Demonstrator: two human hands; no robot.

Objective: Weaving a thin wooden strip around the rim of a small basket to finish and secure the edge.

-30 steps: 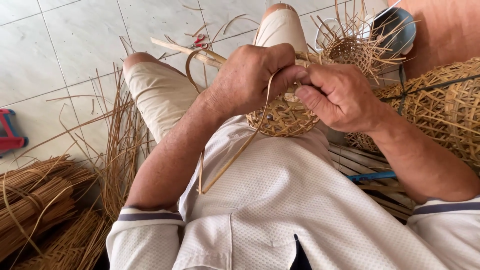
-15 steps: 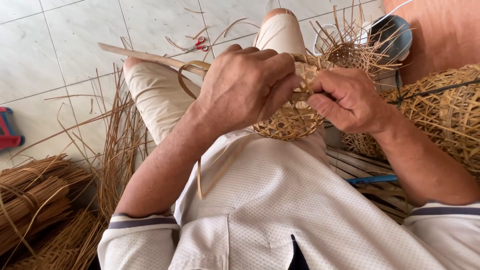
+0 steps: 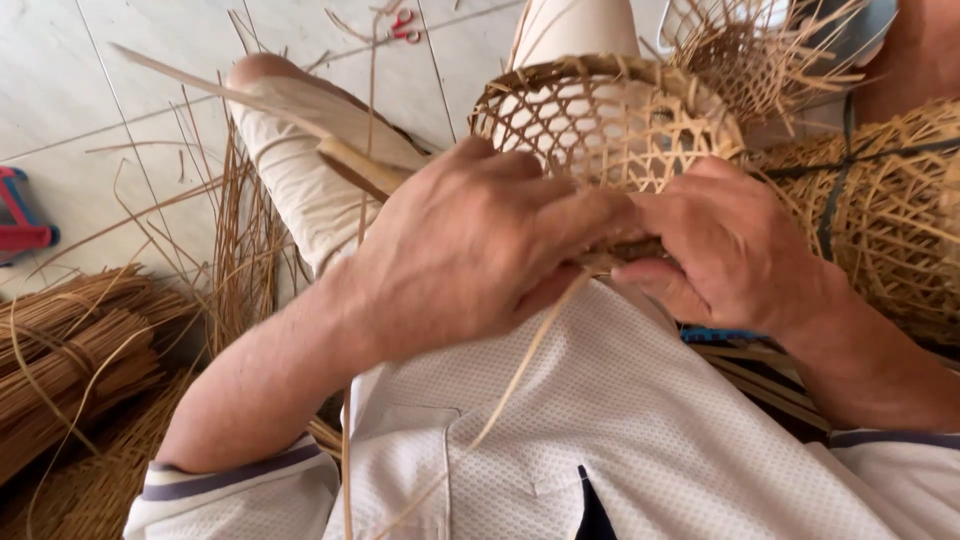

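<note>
at the far left, a pile of dry reeds (image 3: pixel 70 370) lies on the tiled floor (image 3: pixel 130 90). the left hand (image 3: pixel 480 250) is closed on the near rim of a small open-weave basket (image 3: pixel 610 120) in the person's lap. a thin strip (image 3: pixel 525 365) hangs down from it. the right hand (image 3: pixel 730 250) pinches the same rim. the basket looks light and bendy, and likely easy to crush, so the thick rim seems the best place to hold. more woven baskets (image 3: pixel 880 220) sit at the right.

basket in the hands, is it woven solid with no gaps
No, the small basket held by the left hand and right hand has an open lattice weave with clear holes.
</note>
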